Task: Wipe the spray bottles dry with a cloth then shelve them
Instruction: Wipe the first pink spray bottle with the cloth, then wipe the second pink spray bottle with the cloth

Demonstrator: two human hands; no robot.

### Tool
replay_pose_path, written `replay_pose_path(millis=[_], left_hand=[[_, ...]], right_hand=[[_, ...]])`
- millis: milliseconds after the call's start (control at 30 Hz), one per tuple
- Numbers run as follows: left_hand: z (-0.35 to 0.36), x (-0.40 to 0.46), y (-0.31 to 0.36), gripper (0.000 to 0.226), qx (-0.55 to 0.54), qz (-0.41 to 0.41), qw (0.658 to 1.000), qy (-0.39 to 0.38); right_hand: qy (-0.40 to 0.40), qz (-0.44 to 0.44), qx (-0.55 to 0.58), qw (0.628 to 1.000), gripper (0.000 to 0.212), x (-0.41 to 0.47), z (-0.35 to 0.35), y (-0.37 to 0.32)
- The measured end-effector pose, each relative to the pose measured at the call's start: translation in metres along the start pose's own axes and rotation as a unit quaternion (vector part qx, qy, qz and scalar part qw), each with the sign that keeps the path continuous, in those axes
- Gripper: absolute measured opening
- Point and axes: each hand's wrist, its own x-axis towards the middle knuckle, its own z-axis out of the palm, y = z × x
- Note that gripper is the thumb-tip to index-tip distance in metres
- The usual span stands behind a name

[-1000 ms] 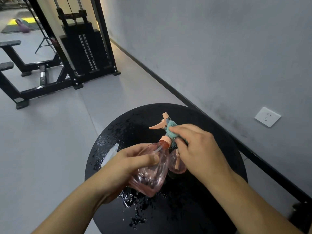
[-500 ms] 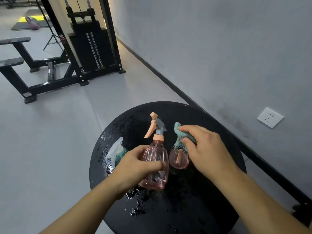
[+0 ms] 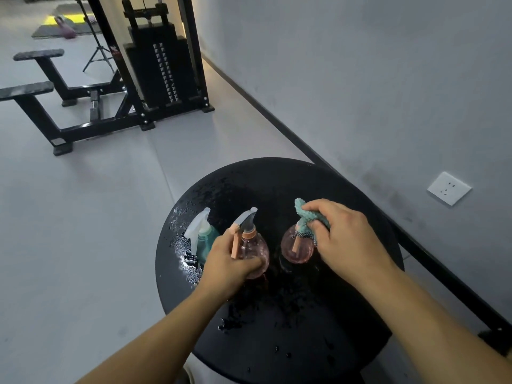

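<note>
Teal cloth (image 3: 306,221) bunched in right hand (image 3: 343,239); left hand (image 3: 230,261) grips pink bottle (image 3: 253,249).

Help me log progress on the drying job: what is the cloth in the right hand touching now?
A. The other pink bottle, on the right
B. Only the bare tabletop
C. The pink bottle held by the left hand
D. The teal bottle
A: the right hand presses the teal cloth over the top of the right pink bottle, apart from the left hand.

Wet round black table (image 3: 318,322) with two pink spray bottles (image 3: 256,252) and a teal bottle (image 3: 207,239)
</note>
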Motion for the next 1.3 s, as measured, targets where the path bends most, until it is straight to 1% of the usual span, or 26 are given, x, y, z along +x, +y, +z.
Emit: replay_pose_path(millis=[133,433,667,967,1100,1167,1233,1300], left_hand=[[0.004,0.003,-0.011,0.054,0.009,-0.004,1.000,0.008],[0.011,0.018,-0.020,0.047,0.034,0.007,0.999,0.035],[0.019,0.027,-0.033,0.053,0.055,0.005,0.998,0.041],[0.015,0.023,-0.028,0.069,0.042,-0.011,0.999,0.025],[0.011,0.015,-0.016,0.076,0.010,0.017,0.999,0.026],[0.008,0.013,-0.007,0.084,0.000,0.029,0.999,0.035],[0.004,0.010,0.004,0.091,0.007,0.044,0.998,0.043],[0.000,0.007,0.016,0.093,0.017,0.069,0.996,0.046]], right_hand=[[-0.009,0.004,0.001,1.000,0.027,0.000,-0.003,0.003],[0.004,0.023,-0.009,1.000,0.026,0.003,-0.006,0.014],[0.021,0.027,-0.014,0.999,0.028,0.004,-0.008,0.023],[0.036,0.020,-0.015,0.999,0.029,0.005,-0.008,0.029],[0.043,0.018,-0.018,0.999,0.029,0.005,-0.010,0.029],[0.049,0.013,-0.018,0.999,0.029,0.004,-0.010,0.029],[0.051,0.010,-0.019,0.998,0.029,0.004,-0.011,0.030],[0.051,0.010,-0.015,0.999,0.029,0.002,-0.012,0.030]])
